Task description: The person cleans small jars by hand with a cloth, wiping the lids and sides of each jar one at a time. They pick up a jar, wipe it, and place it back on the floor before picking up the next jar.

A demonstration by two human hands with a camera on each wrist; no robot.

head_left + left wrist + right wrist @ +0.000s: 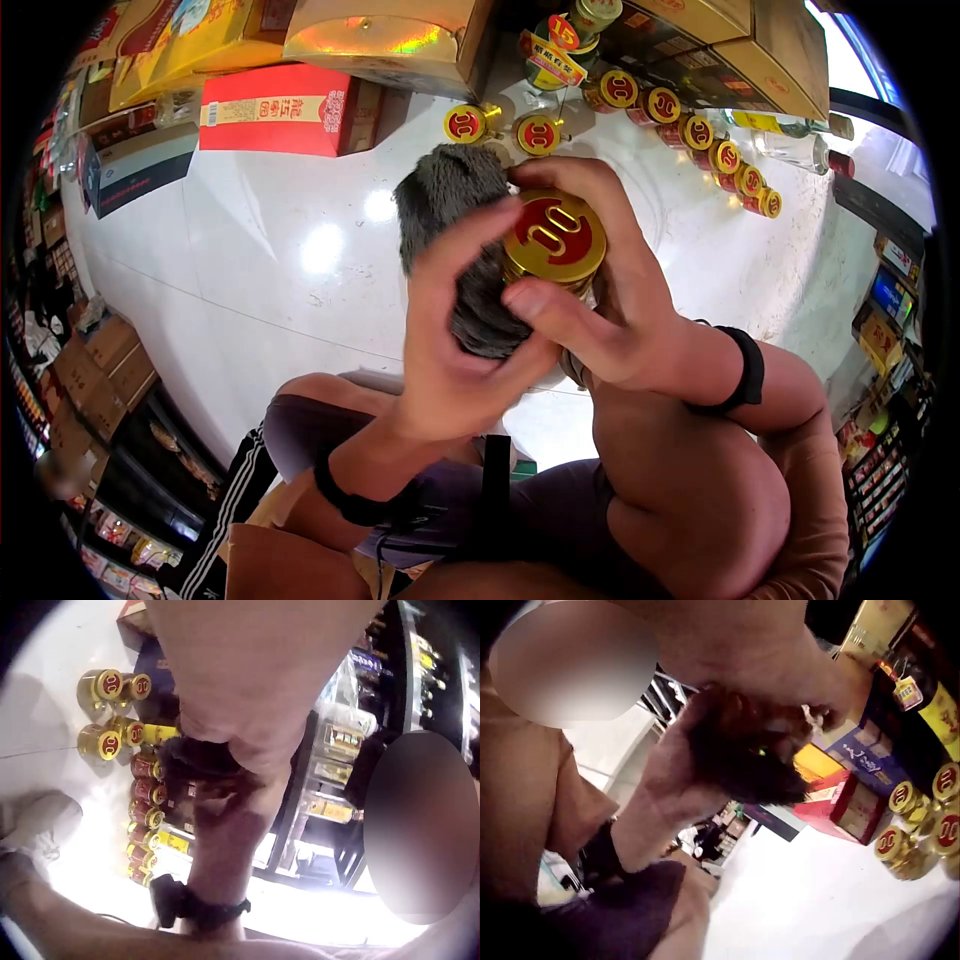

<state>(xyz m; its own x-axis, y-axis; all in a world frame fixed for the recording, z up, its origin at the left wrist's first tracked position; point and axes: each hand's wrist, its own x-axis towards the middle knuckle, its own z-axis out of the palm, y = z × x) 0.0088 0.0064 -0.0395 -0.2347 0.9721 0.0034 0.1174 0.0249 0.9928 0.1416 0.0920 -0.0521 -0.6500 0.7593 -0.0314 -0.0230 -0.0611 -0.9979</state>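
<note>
A glass jar with a gold and red lid [556, 238] is held up over the white floor, tilted so that its lid faces the head camera. My right hand [625, 290] grips it, thumb at the near rim and fingers round the far side. Against the jar's left side, my left hand [440, 375] holds a fluffy dark grey cloth [450, 190], thumb and fingers spread about it. In the right wrist view the cloth [742, 769] shows as a dark mass under the hands. The jar's body is mostly hidden by the cloth and fingers.
Two similar jars [465, 124] stand just beyond the hands, and a row of several more [697, 132] runs to the right. Behind are a red box [270, 110], cardboard cartons [690, 60] and a green-labelled jar [555, 65]. Clear bottles [795, 150] lie at the right.
</note>
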